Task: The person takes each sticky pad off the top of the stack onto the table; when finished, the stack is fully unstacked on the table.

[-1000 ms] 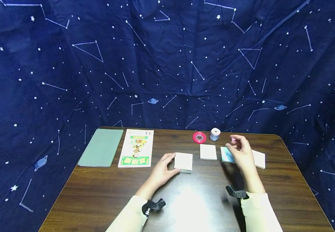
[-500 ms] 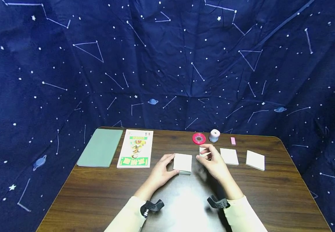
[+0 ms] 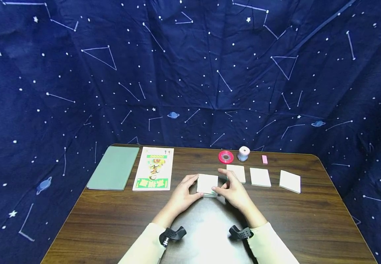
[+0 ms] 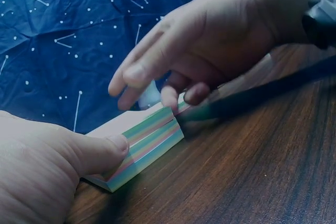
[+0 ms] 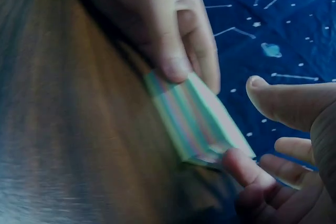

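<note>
frame centre: i see left hand (image 3: 183,195) pinching paper stack (image 3: 207,183), right hand (image 3: 235,192) loosely spread by right corner. likely light, firm, layers could slide; hold opposite edges.

glossy wood table (image 3: 104,231), matt paper stack (image 3: 207,183), backdrop (image 3: 190,73) of creased cloth, red ring (image 3: 226,157), as it seems, of plastic

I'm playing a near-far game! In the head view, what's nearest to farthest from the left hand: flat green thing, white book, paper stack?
1. Paper stack: touching the left hand, on its right.
2. White book: to the hand's left.
3. Flat green thing: farthest left.
</note>
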Motion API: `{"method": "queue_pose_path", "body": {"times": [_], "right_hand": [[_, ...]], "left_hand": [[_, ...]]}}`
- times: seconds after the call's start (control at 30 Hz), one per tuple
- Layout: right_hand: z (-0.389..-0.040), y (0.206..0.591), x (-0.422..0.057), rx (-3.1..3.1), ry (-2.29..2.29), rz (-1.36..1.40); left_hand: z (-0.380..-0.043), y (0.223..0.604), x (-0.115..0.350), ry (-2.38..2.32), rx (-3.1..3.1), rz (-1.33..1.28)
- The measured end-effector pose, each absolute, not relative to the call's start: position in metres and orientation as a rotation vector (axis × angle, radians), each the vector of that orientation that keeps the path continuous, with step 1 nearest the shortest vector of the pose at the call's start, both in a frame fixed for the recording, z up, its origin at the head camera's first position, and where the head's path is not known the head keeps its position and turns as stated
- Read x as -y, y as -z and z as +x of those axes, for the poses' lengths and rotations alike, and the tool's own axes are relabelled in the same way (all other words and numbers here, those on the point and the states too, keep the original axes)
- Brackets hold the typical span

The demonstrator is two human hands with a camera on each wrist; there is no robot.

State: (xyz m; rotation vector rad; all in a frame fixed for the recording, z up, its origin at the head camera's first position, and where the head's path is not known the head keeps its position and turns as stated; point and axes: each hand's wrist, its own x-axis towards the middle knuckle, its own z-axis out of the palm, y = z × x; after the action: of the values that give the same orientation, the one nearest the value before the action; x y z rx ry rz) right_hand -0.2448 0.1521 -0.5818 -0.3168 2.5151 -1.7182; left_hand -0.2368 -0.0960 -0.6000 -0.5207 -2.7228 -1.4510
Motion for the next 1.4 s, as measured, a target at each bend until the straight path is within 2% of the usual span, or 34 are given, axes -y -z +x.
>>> {"method": "queue_pose_path", "body": {"times": [0.33, 0.67, 1.03, 1.4], "right_hand": [[-0.245, 0.604, -0.146, -2.497, 1.740, -0.433], [-0.242, 0.606, -0.143, -2.616, 1.667, -0.460], [-0.243, 0.614, -0.145, -2.639, 1.782, -0.620], [-0.240, 0.612, -0.147, -2.446, 1.981, -0.614]], "left_hand": [[-0.239, 0.603, 0.097, 1.426, 2.721, -0.547], [-0.239, 0.601, 0.097, 1.421, 2.716, -0.544], [-0.239, 0.602, 0.096, 1.411, 2.721, -0.534], [-0.239, 0.601, 0.096, 1.412, 2.715, -0.531]]}}
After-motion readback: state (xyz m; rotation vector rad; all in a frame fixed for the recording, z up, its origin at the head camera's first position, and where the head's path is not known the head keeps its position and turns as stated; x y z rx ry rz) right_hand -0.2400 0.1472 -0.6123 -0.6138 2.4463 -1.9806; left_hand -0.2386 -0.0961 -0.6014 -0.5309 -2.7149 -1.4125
